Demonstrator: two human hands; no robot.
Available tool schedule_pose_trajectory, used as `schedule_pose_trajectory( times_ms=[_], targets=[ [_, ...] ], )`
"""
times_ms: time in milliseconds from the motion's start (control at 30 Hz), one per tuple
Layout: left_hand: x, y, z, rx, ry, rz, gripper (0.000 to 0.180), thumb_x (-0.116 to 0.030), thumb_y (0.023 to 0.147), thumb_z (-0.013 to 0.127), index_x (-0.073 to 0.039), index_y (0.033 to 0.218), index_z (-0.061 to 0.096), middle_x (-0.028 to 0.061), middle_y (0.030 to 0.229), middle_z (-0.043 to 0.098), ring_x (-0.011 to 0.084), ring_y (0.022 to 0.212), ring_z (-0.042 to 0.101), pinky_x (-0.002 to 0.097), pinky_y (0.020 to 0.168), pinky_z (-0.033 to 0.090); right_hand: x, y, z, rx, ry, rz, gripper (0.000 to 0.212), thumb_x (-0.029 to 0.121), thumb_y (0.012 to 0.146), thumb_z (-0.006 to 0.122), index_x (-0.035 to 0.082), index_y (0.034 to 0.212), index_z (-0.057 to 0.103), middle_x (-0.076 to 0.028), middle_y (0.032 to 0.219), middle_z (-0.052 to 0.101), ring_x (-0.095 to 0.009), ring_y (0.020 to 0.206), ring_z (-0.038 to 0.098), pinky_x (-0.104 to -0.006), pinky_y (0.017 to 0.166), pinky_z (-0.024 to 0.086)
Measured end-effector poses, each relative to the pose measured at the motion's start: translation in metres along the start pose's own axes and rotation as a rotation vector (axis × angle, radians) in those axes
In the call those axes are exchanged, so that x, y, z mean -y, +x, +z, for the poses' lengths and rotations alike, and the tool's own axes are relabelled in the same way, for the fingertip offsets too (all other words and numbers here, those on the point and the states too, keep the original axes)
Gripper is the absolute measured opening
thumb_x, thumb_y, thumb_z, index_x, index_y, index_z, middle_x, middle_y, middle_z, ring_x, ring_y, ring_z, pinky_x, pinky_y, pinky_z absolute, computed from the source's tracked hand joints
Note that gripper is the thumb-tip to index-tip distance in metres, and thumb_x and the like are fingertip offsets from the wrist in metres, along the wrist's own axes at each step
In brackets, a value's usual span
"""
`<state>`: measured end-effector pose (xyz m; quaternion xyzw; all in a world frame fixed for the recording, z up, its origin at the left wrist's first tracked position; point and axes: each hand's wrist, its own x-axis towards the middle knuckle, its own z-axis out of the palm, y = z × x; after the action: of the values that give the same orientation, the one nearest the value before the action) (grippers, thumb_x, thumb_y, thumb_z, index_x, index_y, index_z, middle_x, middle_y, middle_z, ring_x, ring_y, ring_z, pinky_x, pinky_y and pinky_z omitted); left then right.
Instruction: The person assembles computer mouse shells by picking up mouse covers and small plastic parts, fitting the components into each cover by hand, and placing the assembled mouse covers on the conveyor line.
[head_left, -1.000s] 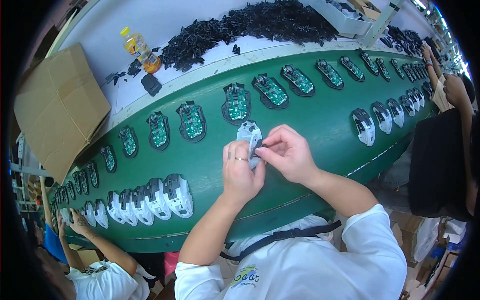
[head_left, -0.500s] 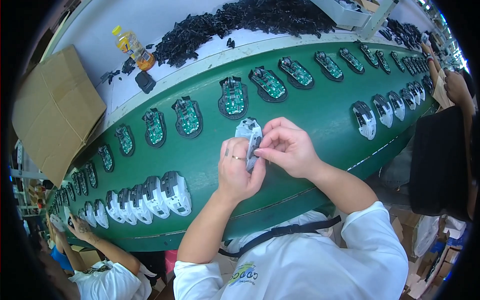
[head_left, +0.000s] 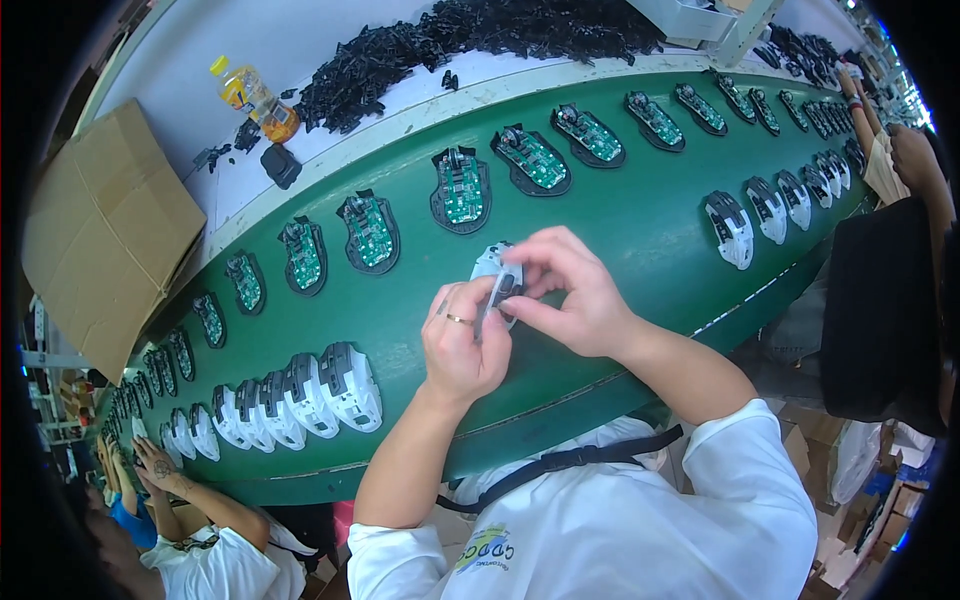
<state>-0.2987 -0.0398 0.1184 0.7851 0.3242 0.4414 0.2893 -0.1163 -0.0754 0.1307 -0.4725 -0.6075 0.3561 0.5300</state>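
Note:
Over the green conveyor belt (head_left: 410,310), my left hand (head_left: 462,345) holds a white computer mouse shell (head_left: 487,262), tilted on its side with its edge toward me. My right hand (head_left: 585,290) is curled around the far right of the shell. Its thumb presses close to a dark side-button piece (head_left: 506,288) on the shell's edge, and its other fingertips are partly blurred and hidden. Beyond my hands lies a row of black mouse bases with green circuit boards (head_left: 463,190). Finished-looking white and black mouse shells (head_left: 350,388) stand close together at near left.
More white shells (head_left: 732,230) line the belt at right. Behind the belt, a shelf bears a heap of small black parts (head_left: 480,50), a drink bottle (head_left: 255,100) and a cardboard sheet (head_left: 110,220). Co-workers' hands (head_left: 158,465) are at the left end, others (head_left: 855,90) at far right.
My left hand has shifted slightly left and turned the shell, so its dark side piece shows more. The fingers of my right hand have lifted and spread a little.

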Motion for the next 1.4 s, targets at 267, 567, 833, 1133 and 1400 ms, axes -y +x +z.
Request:
schedule_pose_trajectory(
  times_ms=[267,567,833,1133,1400],
  targets=[
    [-0.001,0.001,0.001,-0.091,-0.01,0.181,0.024,-0.001,0.077,0.065,0.002,0.101,0.067,0.0166,0.089,0.07,0.0351,0.08,0.067,0.0418,0.075,0.055,0.008,-0.001,0.004,0.209,0.633,0.341,0.075,-0.005,0.094,0.063,0.006,0.158,0.026,-0.013,0.154,0.042,-0.022,0.136,0.049,-0.0373,0.108,0.048],
    [-0.004,0.001,-0.003,-0.088,-0.016,0.177,0.024,0.0,0.076,0.065,0.002,0.1,0.066,0.0162,0.089,0.07,0.0342,0.08,0.067,0.0415,0.075,0.055,0.0,-0.004,0.011,0.194,0.701,0.275,0.076,-0.001,0.094,0.064,0.003,0.158,0.024,-0.016,0.155,0.04,-0.024,0.138,0.047,-0.0401,0.115,0.04],
    [-0.008,0.002,-0.001,-0.109,0.022,0.152,0.023,0.001,0.075,0.065,0.002,0.099,0.066,0.0159,0.085,0.069,0.0348,0.079,0.067,0.0415,0.074,0.055,0.005,-0.007,0.021,0.132,0.671,0.303,0.074,-0.003,0.094,0.063,0.005,0.157,0.026,-0.014,0.151,0.042,-0.021,0.133,0.05,-0.0377,0.11,0.045],
    [0.002,0.0,-0.025,-0.176,-0.271,-0.152,0.089,-0.031,0.079,0.081,-0.001,0.149,0.036,0.0225,0.147,0.043,0.0336,0.133,0.048,0.0465,0.106,0.046,0.008,0.01,0.006,0.124,0.678,0.145,0.077,-0.005,0.092,0.065,0.004,0.158,0.026,-0.018,0.157,0.039,-0.025,0.14,0.046,-0.0431,0.117,0.038],
    [0.019,-0.003,-0.03,0.155,-0.997,-0.669,0.084,-0.013,0.08,0.082,-0.001,0.15,0.035,0.008,0.129,0.055,0.0168,0.118,0.055,0.0351,0.103,0.046,0.015,0.102,-0.012,0.692,0.208,0.162,0.05,0.015,0.1,0.065,0.005,0.147,0.052,-0.012,0.13,0.066,-0.018,0.116,0.064,-0.0331,0.097,0.053]
  ],
)
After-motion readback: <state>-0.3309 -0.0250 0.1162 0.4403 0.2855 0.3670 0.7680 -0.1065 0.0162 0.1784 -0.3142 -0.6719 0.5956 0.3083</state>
